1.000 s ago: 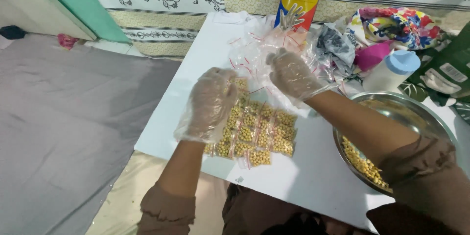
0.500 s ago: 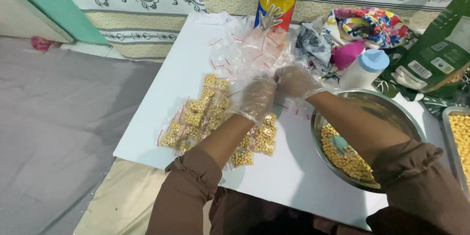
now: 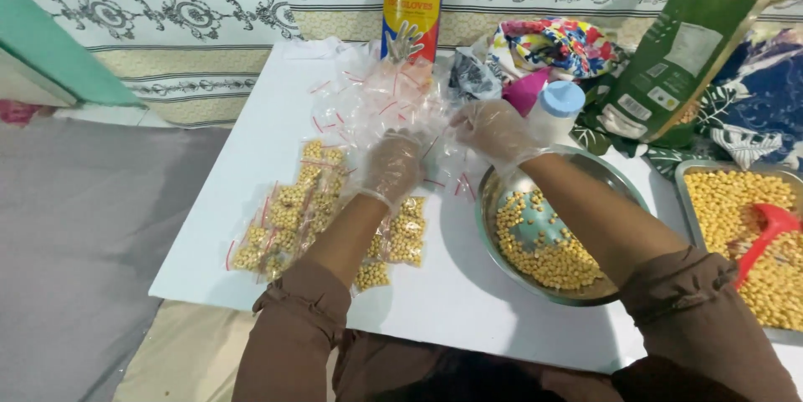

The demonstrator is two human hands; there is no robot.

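Note:
Both my hands wear clear plastic gloves. My left hand (image 3: 391, 166) is curled over a loose heap of empty clear bags with red strips (image 3: 376, 105) at the middle of the white table (image 3: 456, 306). My right hand (image 3: 493, 130) reaches in from the right and pinches a clear bag (image 3: 437, 151) that hangs between the two hands. Several small bags filled with yellow chickpeas (image 3: 288, 214) lie in rows under and left of my left forearm. A steel bowl (image 3: 488, 205) with chickpeas sits under my right forearm.
A metal tray of chickpeas (image 3: 693, 193) with a red scoop (image 3: 769, 226) stands at the right. Behind it lean a green package (image 3: 686, 59), a white bottle with a blue lid (image 3: 556, 109), colourful cloth (image 3: 556, 46) and a glove box (image 3: 411, 9). A grey mat (image 3: 75, 226) lies left.
My left hand has left the filled bags and moved up to the heap of empty bags. My right hand stays at the heap. The view has shifted right, showing the tray.

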